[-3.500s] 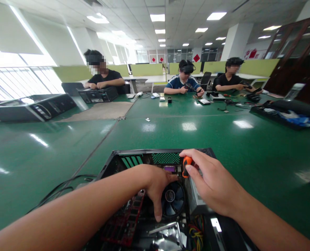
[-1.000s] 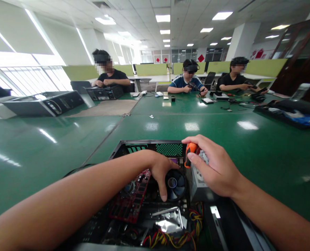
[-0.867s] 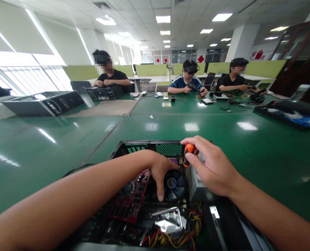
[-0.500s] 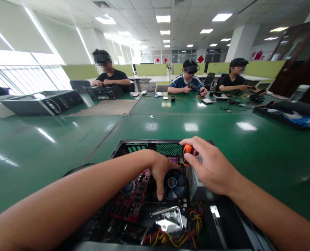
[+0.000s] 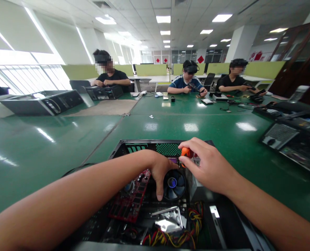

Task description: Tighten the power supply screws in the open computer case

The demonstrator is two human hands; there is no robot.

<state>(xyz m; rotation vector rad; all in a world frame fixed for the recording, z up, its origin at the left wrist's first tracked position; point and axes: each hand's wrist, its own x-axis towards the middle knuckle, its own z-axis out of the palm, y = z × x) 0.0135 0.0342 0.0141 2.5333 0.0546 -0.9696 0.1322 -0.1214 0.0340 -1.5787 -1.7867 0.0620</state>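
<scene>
So the green worktop [image 5: 134,129] is pretty busy. Another open computer [image 5: 296,139] sits by its right edge, a long dark case [image 5: 42,103] is at the far left, and a tan sheet [image 5: 105,107] lies near a smaller black case [image 5: 105,92] with a person [image 5: 113,76] behind it. Two more people sit along the far edge, small parts in front of them.

The left forearm cuts right across the open PC case [image 5: 168,141] and hides a good chunk of its left side. A red circuit board [image 5: 130,198] sits tilted left of the fan, the grey metal box [image 5: 202,190] is just right of it, and a shiny bracket [image 5: 168,221] plus a tangle of red, yellow and black wires [image 5: 170,238] fill the near part.

The case is mid-worktop, toward the near side, top side open. Its round fan [image 5: 174,184] has dark translucent blades and a bluish hub. Left hand [image 5: 160,170] is at the fan's left rim, thumb and fingers spread; can't tell if it's touching. Right hand [image 5: 207,160] pinches an orange-and-black handle [image 5: 185,152] above the case's far right part, tip hidden.
</scene>
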